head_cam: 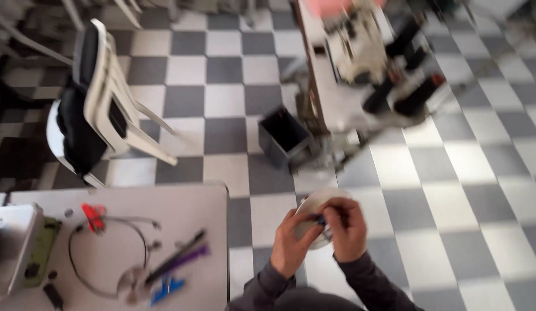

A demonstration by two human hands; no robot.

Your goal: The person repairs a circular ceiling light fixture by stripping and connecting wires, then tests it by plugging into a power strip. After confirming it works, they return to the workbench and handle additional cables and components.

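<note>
Both hands share one grip: left hand point(292, 242) cups a round white disc point(314, 208), right hand point(346, 229) pinches something small and blue at its centre, beside the table point(210, 201).

You see a white plastic chair point(109, 98) on the checkered floor point(487, 190). A black bin point(282, 135) stands beside a sewing machine table point(360, 69). Pens point(179, 259) lie near the tabletop's point(181, 207) right edge.

No labels, signs or screens show. Nearest to a package: an open dark grey box point(283, 137) standing on the checkered floor point(222, 69), middle distance, just left of the blurred machine stand point(337, 103).
</note>
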